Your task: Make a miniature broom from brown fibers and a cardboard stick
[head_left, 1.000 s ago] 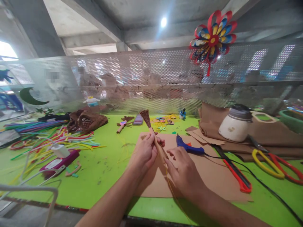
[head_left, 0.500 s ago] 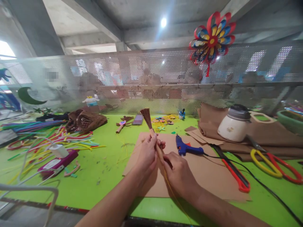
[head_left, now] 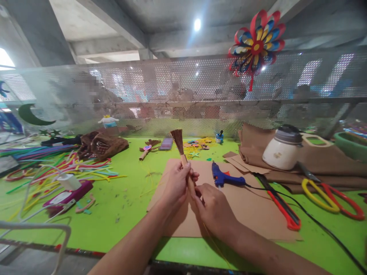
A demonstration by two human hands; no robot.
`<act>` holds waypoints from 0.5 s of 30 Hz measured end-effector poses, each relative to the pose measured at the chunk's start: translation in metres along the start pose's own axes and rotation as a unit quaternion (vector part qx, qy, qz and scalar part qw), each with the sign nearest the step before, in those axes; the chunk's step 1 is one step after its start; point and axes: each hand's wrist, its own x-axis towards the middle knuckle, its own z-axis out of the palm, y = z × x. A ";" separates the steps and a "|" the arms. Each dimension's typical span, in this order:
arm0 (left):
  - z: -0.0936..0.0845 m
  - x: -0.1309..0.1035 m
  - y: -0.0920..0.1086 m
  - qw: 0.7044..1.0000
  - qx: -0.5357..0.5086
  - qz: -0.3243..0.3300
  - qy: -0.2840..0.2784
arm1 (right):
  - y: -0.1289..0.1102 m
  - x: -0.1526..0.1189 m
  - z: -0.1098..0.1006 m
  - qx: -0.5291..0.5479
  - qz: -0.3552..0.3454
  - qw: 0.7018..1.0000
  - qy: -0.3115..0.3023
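Observation:
A small brush (head_left: pixel 178 142) with brown fanned bristles tilts upright in the middle, its tan handle pointing down toward me. My left hand (head_left: pixel 178 181) is closed round the handle just below the bristles. Lower down, my right hand (head_left: pixel 213 206) pinches the same handle between thumb and fingers. A thin yellow thread (head_left: pixel 213 240) hangs from beneath the right hand toward the table edge; the fingers hide where it starts. Under both hands lies a sheet of brown paper (head_left: pixel 246 214).
On the right lie a blue glue gun (head_left: pixel 226 176), a red cutter knife (head_left: pixel 286 212), scissors (head_left: pixel 321 194), brown cloth (head_left: pixel 323 164) and a white jar (head_left: pixel 282 151). Pipe cleaners (head_left: pixel 94 172) and a purple power strip (head_left: pixel 69 198) are on the left. A perforated screen (head_left: pixel 160 88) stands behind.
The view has shifted slightly. Both hands keep their hold on the brush; the right fingers have moved a little, and less of the yellow thread shows beside the handle.

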 end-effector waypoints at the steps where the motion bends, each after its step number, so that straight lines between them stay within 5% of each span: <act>1: -0.001 0.001 0.000 1.000 -0.002 -0.004 0.003 | 0.000 0.000 -0.002 -0.012 -0.008 1.000 0.010; 5: -0.006 0.005 -0.003 1.000 -0.012 -0.005 0.004 | 0.005 0.003 -0.005 0.069 0.033 0.996 0.041; 8: -0.008 0.007 -0.004 1.000 -0.015 -0.004 -0.004 | 0.009 0.007 -0.003 0.187 0.122 0.975 -0.001; 15: -0.005 0.004 0.000 0.999 -0.034 -0.021 -0.018 | 0.005 0.009 0.005 0.448 0.223 0.860 -0.102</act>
